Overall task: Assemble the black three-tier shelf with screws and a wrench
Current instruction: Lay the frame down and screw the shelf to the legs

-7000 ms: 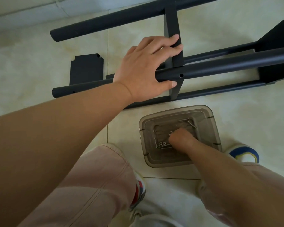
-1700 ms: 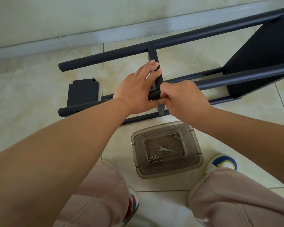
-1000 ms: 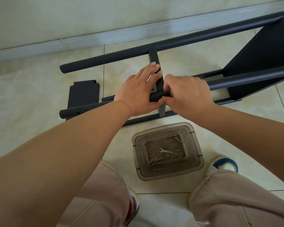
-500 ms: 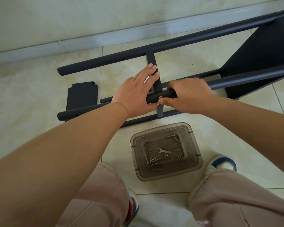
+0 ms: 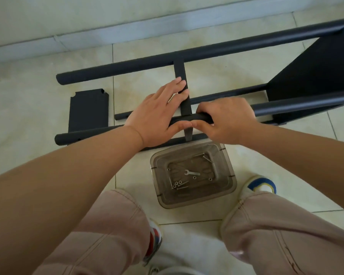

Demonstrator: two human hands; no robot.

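Note:
The black shelf frame lies on its side on the tiled floor, its far pole (image 5: 127,67) and near pole (image 5: 296,107) running left to right. A narrow middle panel (image 5: 180,70) stands edge-on between them, and a large panel (image 5: 316,72) is fixed at the right end. My left hand (image 5: 155,116) lies over the near pole with straight fingers on the middle panel and its thumb against the pole's near side. My right hand (image 5: 226,118) grips the near pole just right of that panel, its thumb tip touching my left thumb. The joint under the thumbs is hidden.
A loose black panel (image 5: 87,110) lies flat on the floor at the left. A clear plastic box (image 5: 229,187) between my feet holds a small wrench (image 5: 192,173), several screws (image 5: 178,184) and nuts. The wall skirting runs along the back. My knees and shoes fill the bottom.
My right hand came out of the box to the near pole beside the middle panel. In the last second it slid slightly right along the pole; my left hand kept its place.

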